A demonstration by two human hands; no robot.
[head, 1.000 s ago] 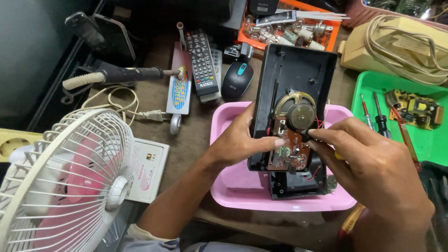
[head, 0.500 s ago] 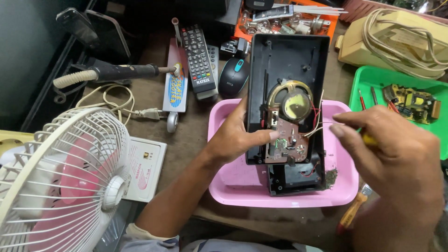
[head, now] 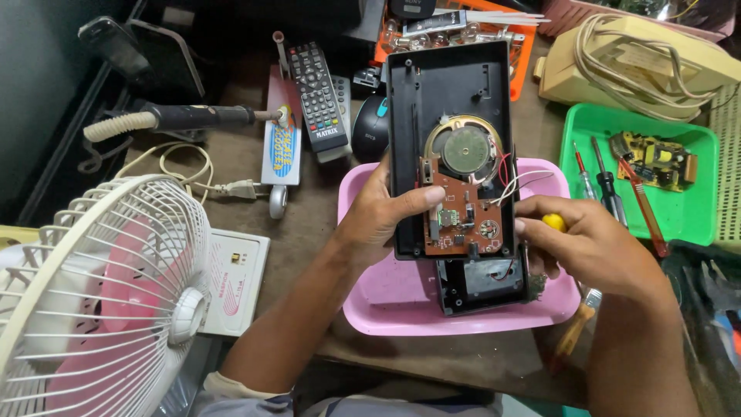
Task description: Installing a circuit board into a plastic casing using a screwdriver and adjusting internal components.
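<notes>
Black plastic case [head: 451, 85], centre frame: light, rigid; gripped at edge by left hand [head: 378, 216]. Board [head: 463, 212], wires fragile. Yellow tool [head: 554, 222] clasped by right hand [head: 594, 251].

Casing [head: 451, 77]: black. Circuit board [head: 463, 220]: brown. Basin [head: 386, 297]: pink. Tray [head: 695, 220], right: green. Fan grille [head: 93, 255], left: white.

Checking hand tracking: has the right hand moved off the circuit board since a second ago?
Yes. The right hand has drawn back rightward off the brown circuit board, now at the opened black case's right edge, gripping a yellow-handled tool.
</notes>
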